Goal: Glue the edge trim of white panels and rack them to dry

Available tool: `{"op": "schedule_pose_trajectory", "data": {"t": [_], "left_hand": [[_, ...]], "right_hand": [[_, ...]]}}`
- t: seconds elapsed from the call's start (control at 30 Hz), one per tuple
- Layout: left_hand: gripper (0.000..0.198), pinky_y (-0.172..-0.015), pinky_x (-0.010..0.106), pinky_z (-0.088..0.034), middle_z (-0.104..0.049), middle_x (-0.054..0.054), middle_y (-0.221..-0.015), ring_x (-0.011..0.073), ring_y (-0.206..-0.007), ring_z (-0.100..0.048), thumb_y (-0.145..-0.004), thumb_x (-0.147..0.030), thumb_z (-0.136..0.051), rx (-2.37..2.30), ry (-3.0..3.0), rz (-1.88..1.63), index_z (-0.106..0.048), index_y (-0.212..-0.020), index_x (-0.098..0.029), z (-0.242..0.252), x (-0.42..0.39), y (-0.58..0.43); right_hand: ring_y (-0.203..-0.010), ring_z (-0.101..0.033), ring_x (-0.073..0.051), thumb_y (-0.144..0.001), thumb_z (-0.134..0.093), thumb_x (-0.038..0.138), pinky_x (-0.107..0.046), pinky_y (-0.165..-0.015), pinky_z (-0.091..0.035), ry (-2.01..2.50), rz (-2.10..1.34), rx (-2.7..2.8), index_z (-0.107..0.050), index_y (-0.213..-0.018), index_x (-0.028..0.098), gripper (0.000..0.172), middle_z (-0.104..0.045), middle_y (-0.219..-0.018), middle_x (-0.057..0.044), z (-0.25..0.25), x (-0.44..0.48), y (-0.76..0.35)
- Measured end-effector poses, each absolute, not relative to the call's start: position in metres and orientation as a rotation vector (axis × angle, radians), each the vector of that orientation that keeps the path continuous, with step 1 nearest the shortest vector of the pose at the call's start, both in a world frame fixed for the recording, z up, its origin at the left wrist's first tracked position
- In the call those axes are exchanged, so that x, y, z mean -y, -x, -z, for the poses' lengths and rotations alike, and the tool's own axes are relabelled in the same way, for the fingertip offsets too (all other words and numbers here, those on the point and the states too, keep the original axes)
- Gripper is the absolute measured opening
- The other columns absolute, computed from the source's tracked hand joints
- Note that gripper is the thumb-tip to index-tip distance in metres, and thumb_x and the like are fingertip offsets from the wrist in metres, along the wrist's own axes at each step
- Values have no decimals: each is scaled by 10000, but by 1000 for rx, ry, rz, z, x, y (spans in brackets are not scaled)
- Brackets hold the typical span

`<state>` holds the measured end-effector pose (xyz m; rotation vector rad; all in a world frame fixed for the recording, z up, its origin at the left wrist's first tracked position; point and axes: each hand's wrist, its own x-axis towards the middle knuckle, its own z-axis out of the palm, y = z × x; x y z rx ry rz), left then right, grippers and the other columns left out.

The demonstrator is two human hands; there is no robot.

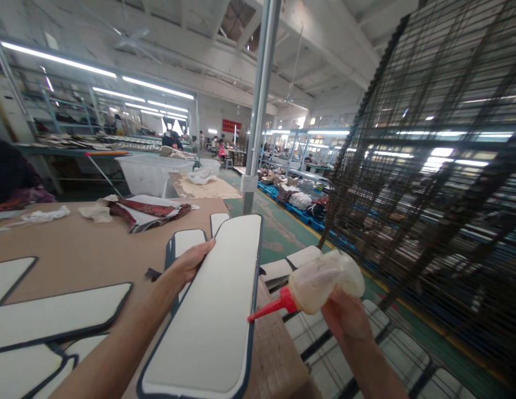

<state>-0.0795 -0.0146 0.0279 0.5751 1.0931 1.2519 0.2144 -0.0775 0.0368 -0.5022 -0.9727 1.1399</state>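
My left hand grips the left edge of a long white padded panel with a dark border, held up over the brown table. In my right hand is a translucent squeeze bottle, fingers closed round it. The bottle's red nozzle points left and nearly touches the panel's right edge. More white dark-edged panels lie flat on the table to the left and behind the held one.
A tall dark wire rack stands at the right, with white panels on low shelves under my right hand. A steel post rises behind the table. Folded fabric and white bins sit farther back; people work in the distance.
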Motion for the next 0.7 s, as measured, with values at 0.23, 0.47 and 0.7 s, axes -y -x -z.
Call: {"op": "schedule_pose_trajectory", "data": {"t": [0.23, 0.47, 0.7], "left_hand": [[217, -504, 262, -559, -731, 79, -616, 189, -467, -660, -908, -204, -510, -1105, -642, -1199, -660, -952, -54, -19, 8, 90], [260, -536, 243, -550, -716, 57, -600, 179, -491, -650, -927, -228, -485, -1082, -660, -1190, -643, -898, -24, -15, 5, 103], [270, -543, 273, -567, -714, 62, -595, 189, -505, -663, -937, -240, -475, -1088, -608, -1222, -629, -939, -18, -18, 7, 110]], "right_hand": [[-763, -713, -307, -555, -849, 381, -508, -877, -541, 521, -1180, 1000, -719, -945, 251, 431, -749, -750, -53, -36, 84, -212], [-788, -714, -325, -539, -854, 406, -527, -888, -527, 528, -1210, 993, -705, -1006, 241, 517, -754, -794, -74, -36, 90, -212], [-743, -712, -313, -533, -859, 395, -518, -850, -548, 528, -1203, 965, -735, -893, 242, 411, -754, -774, -76, -31, 91, -210]]}}
